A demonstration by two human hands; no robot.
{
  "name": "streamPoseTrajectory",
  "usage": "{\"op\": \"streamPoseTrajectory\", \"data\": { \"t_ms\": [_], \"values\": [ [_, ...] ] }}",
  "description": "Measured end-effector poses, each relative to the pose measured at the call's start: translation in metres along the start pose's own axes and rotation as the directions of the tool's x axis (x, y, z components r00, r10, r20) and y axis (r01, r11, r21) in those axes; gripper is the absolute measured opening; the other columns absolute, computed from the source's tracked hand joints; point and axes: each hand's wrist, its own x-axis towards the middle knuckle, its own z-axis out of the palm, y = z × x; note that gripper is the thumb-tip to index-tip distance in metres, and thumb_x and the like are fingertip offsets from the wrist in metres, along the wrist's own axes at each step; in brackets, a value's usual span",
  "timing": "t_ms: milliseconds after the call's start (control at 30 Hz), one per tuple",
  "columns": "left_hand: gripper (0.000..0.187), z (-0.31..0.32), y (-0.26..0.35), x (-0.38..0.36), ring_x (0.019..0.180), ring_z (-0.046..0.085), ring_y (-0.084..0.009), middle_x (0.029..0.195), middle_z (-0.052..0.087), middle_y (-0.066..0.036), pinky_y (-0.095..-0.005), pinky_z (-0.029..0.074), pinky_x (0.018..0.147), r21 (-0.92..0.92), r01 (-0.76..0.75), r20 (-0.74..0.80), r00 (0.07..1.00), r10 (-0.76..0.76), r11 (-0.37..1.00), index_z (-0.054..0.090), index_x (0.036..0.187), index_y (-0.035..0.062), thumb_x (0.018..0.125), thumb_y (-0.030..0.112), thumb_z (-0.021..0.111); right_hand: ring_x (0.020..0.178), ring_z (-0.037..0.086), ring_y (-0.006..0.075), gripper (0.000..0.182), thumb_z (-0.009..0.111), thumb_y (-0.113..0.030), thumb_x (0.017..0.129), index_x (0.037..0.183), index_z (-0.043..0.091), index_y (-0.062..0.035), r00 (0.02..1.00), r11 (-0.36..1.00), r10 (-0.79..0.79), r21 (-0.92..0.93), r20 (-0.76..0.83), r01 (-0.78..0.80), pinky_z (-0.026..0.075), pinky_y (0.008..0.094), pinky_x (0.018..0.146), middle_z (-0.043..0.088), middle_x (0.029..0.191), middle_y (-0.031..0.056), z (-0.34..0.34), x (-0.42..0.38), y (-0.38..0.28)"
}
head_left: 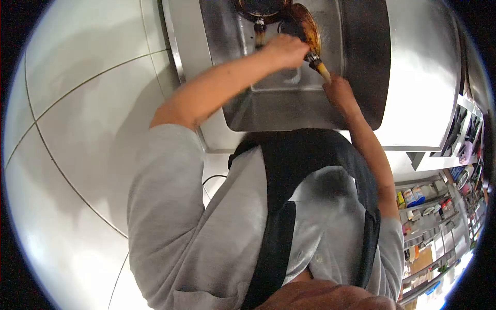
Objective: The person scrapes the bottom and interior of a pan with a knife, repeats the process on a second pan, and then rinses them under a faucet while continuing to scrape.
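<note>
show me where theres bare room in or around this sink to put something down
Bare steel shows on the sink floor near its front wall, and on the counter right of the basin. The far end is crowded: both hands, left and right, work a pan there.

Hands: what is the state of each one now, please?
Left hand: closed, pressing on the pan in the sink.
Right hand: closed around the pan handle.
</note>
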Motion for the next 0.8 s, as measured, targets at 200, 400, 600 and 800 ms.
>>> {"op": "streamPoseTrajectory", "data": {
  "t_ms": [200,400,600,800],
  "values": [
    [0.024,0.016,0.006,0.001,0.093,0.065,-0.0339,0.096,0.068,-0.017,-0.0449,0.053,0.079,-0.044,-0.003,-0.043,0.999,0.002,0.999,0.064,0.102,0.0087,0.084,0.014,0.050,0.092,0.064,0.0363,0.039,0.066,-0.019,0.081,0.113,0.056,0.0008,0.999,1.000,0.024,0.009,0.021,-0.024,0.049,0.0447,0.080,0.065,0.098,0.0224,-0.005,0.007,-0.002],
    [0.025,0.047,-0.004,0.000,0.092,0.065,-0.0350,0.097,0.067,-0.016,-0.0484,0.051,0.078,-0.212,0.035,-0.166,0.984,-0.071,0.977,0.061,0.107,0.0077,0.088,0.018,0.049,0.086,0.063,0.0361,0.042,0.068,-0.023,0.078,0.111,0.056,0.0003,0.994,0.969,0.070,0.233,0.078,-0.087,0.050,0.0447,0.076,0.064,0.093,0.0223,-0.012,0.008,-0.013],
    [0.015,0.056,-0.024,0.011,0.082,0.063,-0.0435,0.088,0.064,-0.023,-0.0518,0.050,0.073,-0.245,-0.023,-0.199,0.980,-0.027,0.969,0.055,0.094,0.0069,0.088,0.018,0.047,0.074,0.063,0.0250,0.035,0.065,-0.023,0.084,0.110,0.056,0.0001,0.989,0.978,0.057,0.192,0.136,-0.083,0.050,0.0388,0.063,0.062,0.086,0.0158,-0.017,0.009,-0.018],
    [0.018,0.059,-0.025,0.022,0.085,0.062,-0.0432,0.090,0.065,-0.021,-0.0517,0.050,0.073,-0.317,-0.009,-0.169,0.984,-0.047,0.948,0.055,0.097,0.0064,0.088,0.019,0.047,0.071,0.063,0.0279,0.040,0.067,-0.026,0.081,0.107,0.057,0.0027,0.992,0.971,0.061,0.225,0.114,-0.085,0.050,0.0409,0.065,0.065,0.085,0.0182,-0.011,0.002,-0.008]
  ]
}}
